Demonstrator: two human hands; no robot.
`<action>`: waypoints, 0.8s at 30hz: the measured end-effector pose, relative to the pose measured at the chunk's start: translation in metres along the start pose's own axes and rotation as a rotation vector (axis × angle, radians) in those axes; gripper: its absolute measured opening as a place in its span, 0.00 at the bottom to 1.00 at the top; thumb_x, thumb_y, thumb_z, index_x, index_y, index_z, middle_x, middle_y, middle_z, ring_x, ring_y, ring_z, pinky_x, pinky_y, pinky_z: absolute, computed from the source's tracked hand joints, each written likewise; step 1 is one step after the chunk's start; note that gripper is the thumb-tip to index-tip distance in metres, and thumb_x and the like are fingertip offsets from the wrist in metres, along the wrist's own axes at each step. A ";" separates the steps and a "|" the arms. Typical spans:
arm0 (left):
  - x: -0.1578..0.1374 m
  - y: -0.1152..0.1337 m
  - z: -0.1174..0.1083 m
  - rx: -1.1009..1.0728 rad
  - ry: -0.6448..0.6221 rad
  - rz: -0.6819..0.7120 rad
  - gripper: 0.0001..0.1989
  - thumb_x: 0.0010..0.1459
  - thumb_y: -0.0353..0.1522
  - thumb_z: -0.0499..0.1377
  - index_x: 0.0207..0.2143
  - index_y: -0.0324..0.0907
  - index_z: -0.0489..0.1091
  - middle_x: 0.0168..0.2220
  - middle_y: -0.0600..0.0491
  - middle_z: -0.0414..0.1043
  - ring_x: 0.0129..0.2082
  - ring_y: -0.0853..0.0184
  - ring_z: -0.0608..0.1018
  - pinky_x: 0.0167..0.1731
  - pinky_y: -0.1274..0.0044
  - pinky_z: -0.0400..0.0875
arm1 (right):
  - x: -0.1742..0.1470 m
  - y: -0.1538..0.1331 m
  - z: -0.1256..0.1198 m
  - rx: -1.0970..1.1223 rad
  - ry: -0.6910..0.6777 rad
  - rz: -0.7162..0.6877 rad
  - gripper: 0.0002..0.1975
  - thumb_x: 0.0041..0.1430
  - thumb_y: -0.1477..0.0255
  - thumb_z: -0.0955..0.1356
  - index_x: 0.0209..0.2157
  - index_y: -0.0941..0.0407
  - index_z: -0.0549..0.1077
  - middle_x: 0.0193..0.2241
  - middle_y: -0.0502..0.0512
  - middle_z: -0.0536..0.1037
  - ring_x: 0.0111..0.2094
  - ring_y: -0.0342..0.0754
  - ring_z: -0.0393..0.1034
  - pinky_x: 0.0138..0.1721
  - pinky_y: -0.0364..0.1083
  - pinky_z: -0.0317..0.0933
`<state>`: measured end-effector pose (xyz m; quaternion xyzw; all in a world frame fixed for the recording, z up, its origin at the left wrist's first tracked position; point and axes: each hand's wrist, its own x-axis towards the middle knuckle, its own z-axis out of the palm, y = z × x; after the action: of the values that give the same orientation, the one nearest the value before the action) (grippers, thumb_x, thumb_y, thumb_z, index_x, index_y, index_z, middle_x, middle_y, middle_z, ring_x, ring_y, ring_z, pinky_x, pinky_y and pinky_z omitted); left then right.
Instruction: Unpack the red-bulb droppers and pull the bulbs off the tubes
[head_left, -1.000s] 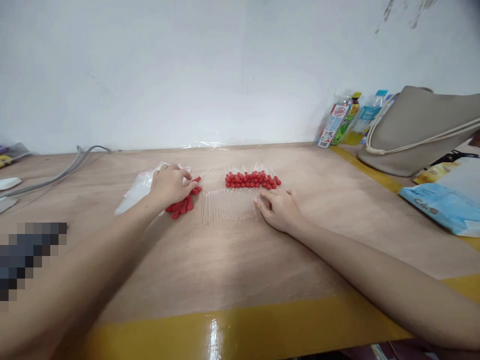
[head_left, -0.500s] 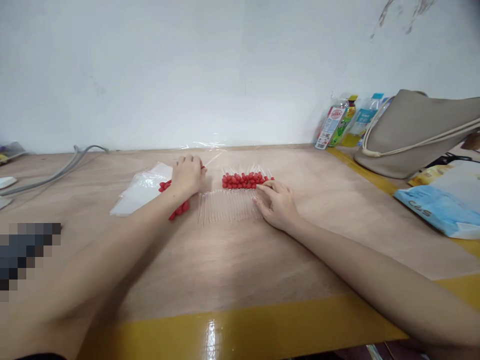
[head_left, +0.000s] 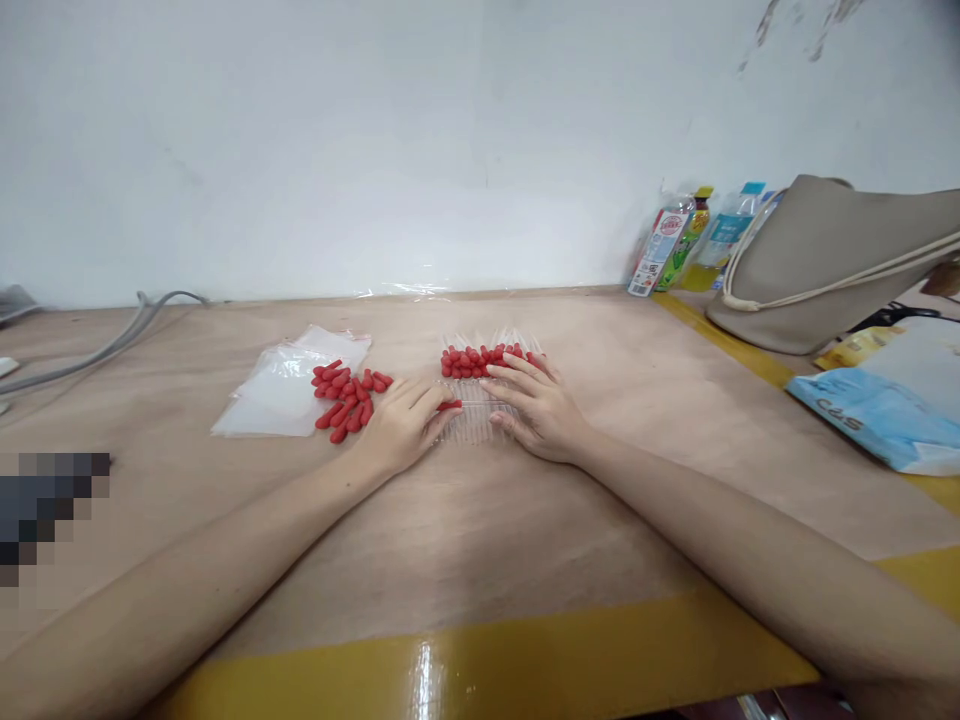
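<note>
My left hand (head_left: 405,425) pinches a red rubber bulb (head_left: 451,405), its end poking out past the fingertips. From that bulb a thin clear tube runs sideways to my right hand (head_left: 541,412), where it passes between thumb and forefinger; the exact grip is partly hidden. Beneath both hands lies a row of thin clear tubes (head_left: 472,428), side by side. Just behind it is a stacked row of red-bulbed droppers (head_left: 472,362), tubes pointing to the wall, and my right fingers partly cover its right end. Loose red bulbs (head_left: 341,405) lie left of my left hand.
Clear plastic bags (head_left: 262,405) lie at the left, partly under the loose bulbs. A grey cable (head_left: 112,352) runs along the far left. On the right stand drink bottles (head_left: 724,245), a carton (head_left: 660,250), a grey-beige bag (head_left: 817,270) and a blue-white packet (head_left: 870,405).
My left hand has come right and nearer from the loose bulbs, uncovering them, and is now over the tube row. My right hand has shifted slightly left, its fingers more spread.
</note>
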<state>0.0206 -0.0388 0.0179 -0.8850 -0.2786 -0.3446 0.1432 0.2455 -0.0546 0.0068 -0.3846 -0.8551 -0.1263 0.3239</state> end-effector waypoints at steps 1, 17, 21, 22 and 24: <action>0.001 0.001 0.000 -0.008 0.007 0.002 0.05 0.58 0.33 0.54 0.32 0.40 0.65 0.30 0.53 0.72 0.31 0.67 0.73 0.34 0.74 0.62 | 0.000 0.000 0.001 0.012 -0.001 -0.012 0.18 0.60 0.62 0.60 0.48 0.53 0.68 0.51 0.53 0.69 0.58 0.50 0.53 0.59 0.56 0.41; 0.007 0.006 0.003 -0.042 -0.017 0.023 0.08 0.57 0.33 0.55 0.38 0.43 0.71 0.40 0.53 0.75 0.44 0.66 0.74 0.50 0.67 0.60 | 0.001 -0.001 0.007 0.179 0.059 -0.104 0.12 0.59 0.67 0.63 0.42 0.54 0.72 0.44 0.52 0.75 0.54 0.47 0.60 0.58 0.54 0.48; 0.008 0.008 0.001 -0.028 -0.020 0.055 0.07 0.56 0.33 0.55 0.35 0.43 0.72 0.39 0.54 0.76 0.45 0.65 0.74 0.51 0.66 0.59 | 0.001 -0.001 0.008 0.236 0.071 -0.127 0.11 0.60 0.70 0.61 0.41 0.55 0.73 0.42 0.54 0.76 0.51 0.47 0.64 0.56 0.53 0.53; 0.008 0.009 0.000 -0.020 -0.030 0.063 0.07 0.57 0.33 0.55 0.35 0.43 0.72 0.39 0.54 0.76 0.45 0.64 0.74 0.51 0.66 0.58 | 0.001 -0.002 0.008 0.250 0.082 -0.138 0.11 0.60 0.71 0.61 0.39 0.56 0.73 0.41 0.55 0.76 0.50 0.46 0.65 0.55 0.53 0.54; 0.009 0.011 -0.002 -0.005 -0.063 0.076 0.07 0.57 0.33 0.54 0.35 0.43 0.71 0.39 0.54 0.76 0.45 0.64 0.73 0.52 0.65 0.57 | 0.000 -0.003 0.008 0.276 0.088 -0.160 0.11 0.61 0.71 0.60 0.37 0.56 0.73 0.38 0.56 0.77 0.48 0.46 0.67 0.54 0.52 0.56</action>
<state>0.0315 -0.0448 0.0248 -0.9056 -0.2484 -0.3117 0.1449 0.2398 -0.0524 0.0013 -0.2612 -0.8773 -0.0499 0.3995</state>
